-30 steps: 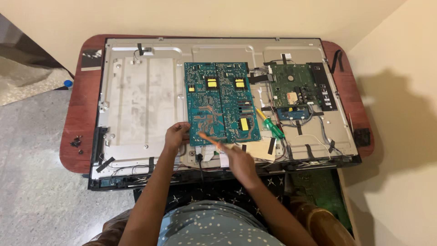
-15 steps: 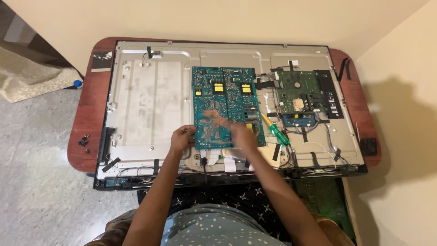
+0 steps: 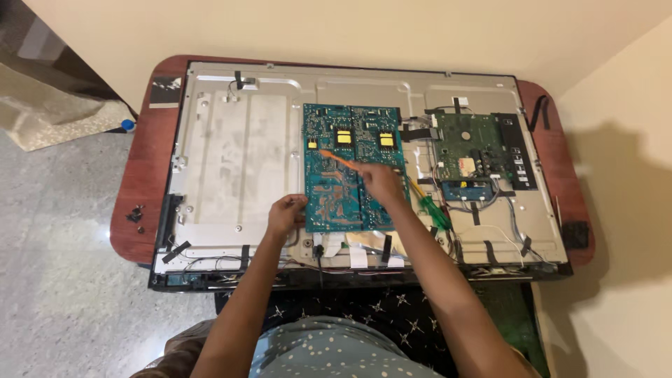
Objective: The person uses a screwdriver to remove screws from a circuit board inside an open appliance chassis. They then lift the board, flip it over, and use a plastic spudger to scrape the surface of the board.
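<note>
Probing the teal rectangular circuit board (image 3: 350, 171) on our red-brown desk (image 3: 143, 189).
Right hand (image 3: 381, 183) clamped on thin orange-tipped tool (image 3: 336, 159); left hand (image 3: 285, 213), fingers curled together, touches board's lower-left edge.

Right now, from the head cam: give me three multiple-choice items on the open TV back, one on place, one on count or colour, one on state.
1. Where does the left hand rest?
A. at the blue circuit board's lower left edge
B. on the green circuit board
C. on the floor

2. How many yellow parts sit on the blue circuit board?
A. one
B. three
C. six

3. What is the right hand doing?
A. lying flat and empty
B. holding a thin orange tool over the blue circuit board
C. gripping the green-handled screwdriver

Key: 1 A, its fingers meet that edge. 2 B, three yellow blocks show near the top. 3 B, the orange tip juts out from its fingers.
</note>
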